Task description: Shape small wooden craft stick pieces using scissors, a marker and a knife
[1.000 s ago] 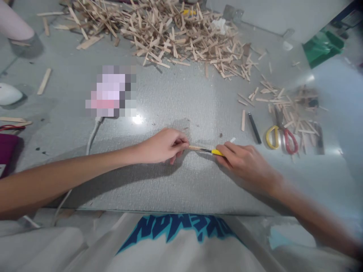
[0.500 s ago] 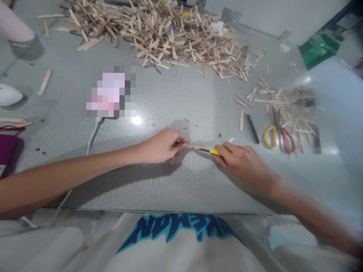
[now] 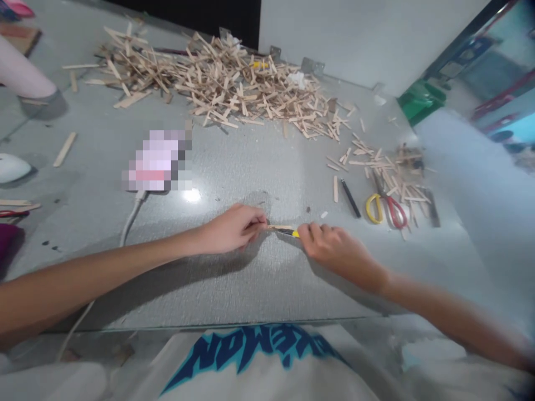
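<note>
Head view: our left hand [image 3: 236, 229] pinches thin wooden stick [image 3: 281, 226] by one end; stick on or just above counter [image 3: 209, 295], we cannot tell which. Our right hand [image 3: 334, 245] grips yellow knife [image 3: 296, 234], dark blade alongside stick. Rightward on counter: black rod [image 3: 350, 198], scissors [image 3: 381, 195]. Farther off, heap of wooden sticks [image 3: 251, 94].

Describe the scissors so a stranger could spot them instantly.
On the grey table, find the right hand, then the smaller scatter of wooden sticks beyond it. The scissors lie at the scatter's near side, beside a slim black rod. Their handles are one yellow, one red, unlike any neighbour.
</note>
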{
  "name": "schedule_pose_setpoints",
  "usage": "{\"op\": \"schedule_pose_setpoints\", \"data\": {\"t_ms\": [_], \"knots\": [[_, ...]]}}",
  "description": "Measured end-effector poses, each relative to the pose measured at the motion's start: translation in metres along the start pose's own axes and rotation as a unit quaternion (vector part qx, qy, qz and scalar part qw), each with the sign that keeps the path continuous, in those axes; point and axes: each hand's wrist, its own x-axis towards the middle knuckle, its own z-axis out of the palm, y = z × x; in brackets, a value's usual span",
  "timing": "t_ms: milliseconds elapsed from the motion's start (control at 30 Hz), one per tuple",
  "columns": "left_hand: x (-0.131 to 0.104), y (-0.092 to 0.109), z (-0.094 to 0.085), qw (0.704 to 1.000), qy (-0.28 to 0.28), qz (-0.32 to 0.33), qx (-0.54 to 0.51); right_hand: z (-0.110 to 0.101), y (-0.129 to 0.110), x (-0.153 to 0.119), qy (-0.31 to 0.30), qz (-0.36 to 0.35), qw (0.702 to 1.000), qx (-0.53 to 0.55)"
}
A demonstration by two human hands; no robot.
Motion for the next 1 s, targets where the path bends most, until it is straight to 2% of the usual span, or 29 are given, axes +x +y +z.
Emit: {"op": "schedule_pose_setpoints", "data": {"t_ms": [200, 400, 500, 633, 800, 867, 1000], "knots": [[0.002, -0.002, 0.001, 1.000, -0.006, 0.000, 0.010, 0.016, 0.007, 0.006, -0.006, -0.003, 1.000, 0.010], [0.004, -0.005, 0.003, 1.000, 0.005, 0.019, 0.013, 0.009, 0.008, 0.007, 0.024, -0.005, 1.000, 0.000], [0.004, -0.006, 0.004, 1.000, 0.012, 0.021, 0.012, 0.013, 0.007, 0.007, 0.033, 0.001, 0.999, -0.001], [0.005, -0.007, 0.005, 0.999, 0.016, 0.019, 0.023, 0.018, 0.007, 0.007, 0.014, -0.002, 1.000, 0.015], [0.005, -0.008, 0.007, 0.996, 0.035, 0.044, 0.065, -0.008, -0.001, 0.009, -0.025, 0.013, 1.000, 0.002], [0.004, -0.008, 0.008, 0.994, 0.043, 0.053, 0.083, -0.012, -0.002, 0.010, -0.033, 0.016, 0.999, -0.003], [0.004, -0.009, 0.008, 0.994, 0.044, 0.050, 0.091, 0.006, 0.012, 0.014, -0.041, -0.009, 0.999, 0.035]]}}
